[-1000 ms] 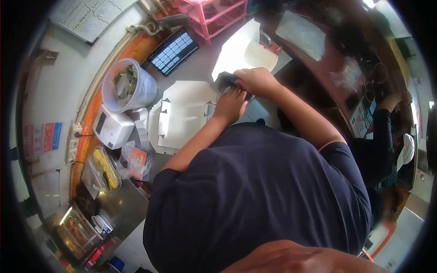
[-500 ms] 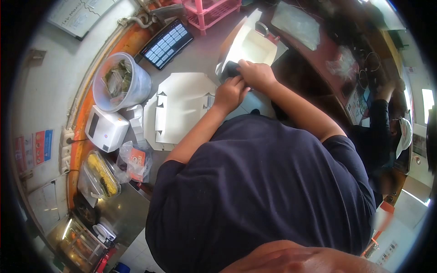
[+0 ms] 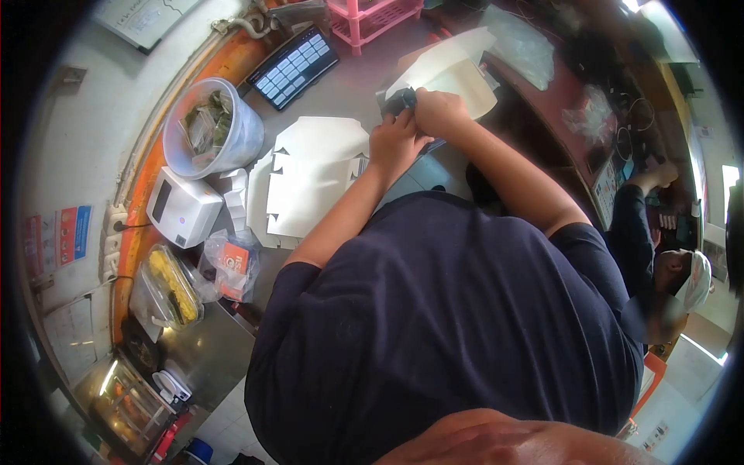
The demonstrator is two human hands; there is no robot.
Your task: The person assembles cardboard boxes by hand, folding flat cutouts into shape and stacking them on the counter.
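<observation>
My left hand (image 3: 396, 145) has its fingers curled against a small black object (image 3: 400, 101) at the counter's edge. I cannot make out what kind of object it is. Right beside it, my right hand (image 3: 442, 113) is closed in a fist, and whatever its fingers grip is hidden. Behind both hands stands an open white cardboard box (image 3: 467, 84) with a raised flap. Flat, unfolded white box sheets (image 3: 314, 182) lie stacked to the left of my left hand, with slots along their edges.
Along the wall are a tablet (image 3: 293, 67), a plastic bucket (image 3: 246, 132) with wrapped contents, a white device (image 3: 182, 208) and a clear container (image 3: 172, 287) with yellow food. A pink rack (image 3: 380, 27) stands behind. At the right, a co-worker's sleeve (image 3: 632, 232) reaches over another counter.
The box has turned and shifted slightly right, its flap now leaning right. My right fist has moved slightly up beside the black object. The co-worker's head has come further into view.
</observation>
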